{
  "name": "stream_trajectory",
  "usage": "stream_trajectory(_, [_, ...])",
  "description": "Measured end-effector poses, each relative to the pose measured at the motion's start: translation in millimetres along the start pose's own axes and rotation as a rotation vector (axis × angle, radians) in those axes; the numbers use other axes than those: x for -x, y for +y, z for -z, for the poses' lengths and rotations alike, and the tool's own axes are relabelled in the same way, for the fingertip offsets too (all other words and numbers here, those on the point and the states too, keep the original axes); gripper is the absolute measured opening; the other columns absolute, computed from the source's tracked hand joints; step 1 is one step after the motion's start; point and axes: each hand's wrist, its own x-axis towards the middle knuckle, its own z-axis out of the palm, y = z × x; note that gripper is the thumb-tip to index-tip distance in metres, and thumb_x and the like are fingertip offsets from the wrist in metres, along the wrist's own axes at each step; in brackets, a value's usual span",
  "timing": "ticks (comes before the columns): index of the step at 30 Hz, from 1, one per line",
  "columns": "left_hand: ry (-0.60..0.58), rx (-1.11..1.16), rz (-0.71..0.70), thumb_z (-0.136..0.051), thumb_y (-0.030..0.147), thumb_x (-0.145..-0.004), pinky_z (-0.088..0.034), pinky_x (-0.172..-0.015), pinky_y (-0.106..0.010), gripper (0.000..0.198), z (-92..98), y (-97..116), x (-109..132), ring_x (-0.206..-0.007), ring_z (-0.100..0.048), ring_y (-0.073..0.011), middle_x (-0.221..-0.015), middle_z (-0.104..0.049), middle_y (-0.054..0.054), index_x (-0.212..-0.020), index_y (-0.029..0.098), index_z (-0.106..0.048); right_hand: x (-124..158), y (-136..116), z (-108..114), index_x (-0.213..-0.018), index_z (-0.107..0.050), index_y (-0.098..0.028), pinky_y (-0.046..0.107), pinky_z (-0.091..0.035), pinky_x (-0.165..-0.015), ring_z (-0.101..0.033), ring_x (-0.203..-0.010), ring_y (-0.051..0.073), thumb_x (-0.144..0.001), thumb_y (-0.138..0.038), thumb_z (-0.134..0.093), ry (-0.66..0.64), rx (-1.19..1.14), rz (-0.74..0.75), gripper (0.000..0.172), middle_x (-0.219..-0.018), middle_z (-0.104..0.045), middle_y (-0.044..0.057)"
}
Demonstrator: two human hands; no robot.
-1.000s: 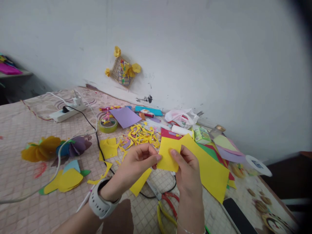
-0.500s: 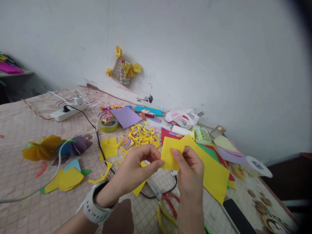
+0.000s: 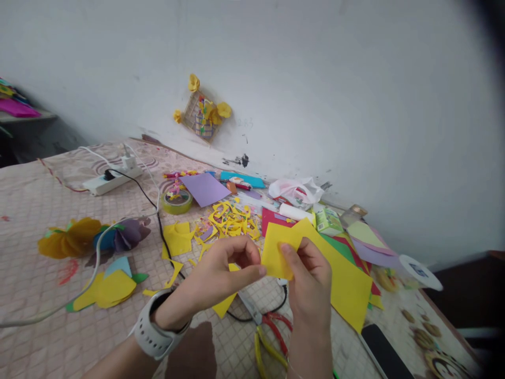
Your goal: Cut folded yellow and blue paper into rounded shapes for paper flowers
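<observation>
A small square of yellow paper (image 3: 276,252) is held up above the table. My right hand (image 3: 310,279) pinches it, thumb flat on the near face and fingers behind. My left hand (image 3: 232,266), with a white watch on its wrist, has thumb and forefinger closed at the square's lower left edge. Below the hands lie scissors with red handles (image 3: 276,331) and a tool with yellow-green handles (image 3: 268,352), partly covered by my right wrist. A large yellow sheet (image 3: 349,284) lies behind my right hand.
Yellow paper scraps (image 3: 232,218) are heaped beyond the hands. Left are a tape roll (image 3: 177,202), a power strip (image 3: 112,181) with trailing cables, paper flowers (image 3: 74,239) and cut yellow pieces (image 3: 114,289). A phone (image 3: 384,350) lies at the right, a plastic bag (image 3: 295,190) near the wall.
The paper square has tilted slightly and shifted a little to the right and down. Both hands stay at its edges; the view has shifted very slightly.
</observation>
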Motion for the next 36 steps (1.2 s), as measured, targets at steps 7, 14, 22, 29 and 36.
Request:
stream_trajectory(7, [0.187,0.148,-0.051,-0.07,0.031,-0.077,-0.037,-0.06,-0.024,0.02,0.1,-0.1,0.3,-0.065,-0.047,-0.0113,-0.068,-0.053,0.002,-0.071,0.017,-0.058,4.6,-1.4,-2.1,-0.076,-0.07,-0.021,0.021,-0.051,-0.058,-0.062,-0.063,0.014,-0.076,-0.029,-0.078,-0.141,0.003,-0.068,0.011,-0.072,-0.071,0.0])
stream_trajectory(14, [0.236,0.181,-0.049,-0.069,0.025,-0.076,-0.037,-0.06,-0.024,0.015,0.9,-1.8,1.8,-0.062,-0.049,-0.0119,-0.062,-0.055,0.002,-0.068,0.017,-0.06,4.8,-0.4,-4.7,-0.075,-0.068,-0.02,0.023,-0.051,-0.06,-0.062,-0.065,0.015,-0.073,-0.031,-0.079,-0.149,0.032,-0.086,0.015,-0.073,-0.07,0.0])
stream_trajectory(22, [0.278,0.127,-0.157,-0.058,0.028,-0.087,-0.041,-0.064,-0.025,0.022,1.0,-1.2,0.0,-0.064,-0.052,-0.0118,-0.064,-0.055,0.002,-0.068,0.017,-0.06,5.3,0.2,-1.7,-0.08,-0.07,-0.021,0.025,-0.049,-0.065,-0.061,-0.071,0.016,-0.077,-0.032,-0.077,-0.204,0.08,-0.107,0.014,-0.077,-0.068,0.0])
stream_trajectory(29, [0.317,-0.059,-0.181,-0.065,0.026,-0.083,-0.039,-0.061,-0.025,0.02,1.7,-3.5,0.8,-0.063,-0.049,-0.0117,-0.065,-0.053,0.002,-0.068,0.017,-0.056,4.3,0.7,-1.7,-0.08,-0.071,-0.02,0.025,-0.049,-0.066,-0.06,-0.071,0.016,-0.077,-0.032,-0.078,-0.223,0.092,-0.12,0.014,-0.074,-0.064,-0.001])
stream_trajectory(36, [0.094,-0.009,-0.11,-0.068,0.029,-0.079,-0.037,-0.056,-0.023,0.02,3.6,-3.3,-1.8,-0.06,-0.047,-0.0099,-0.065,-0.052,0.003,-0.071,0.017,-0.055,2.4,-4.0,7.6,-0.077,-0.069,-0.021,0.02,-0.049,-0.059,-0.058,-0.064,0.012,-0.079,-0.028,-0.077,-0.222,0.069,-0.077,0.011,-0.072,-0.068,-0.002])
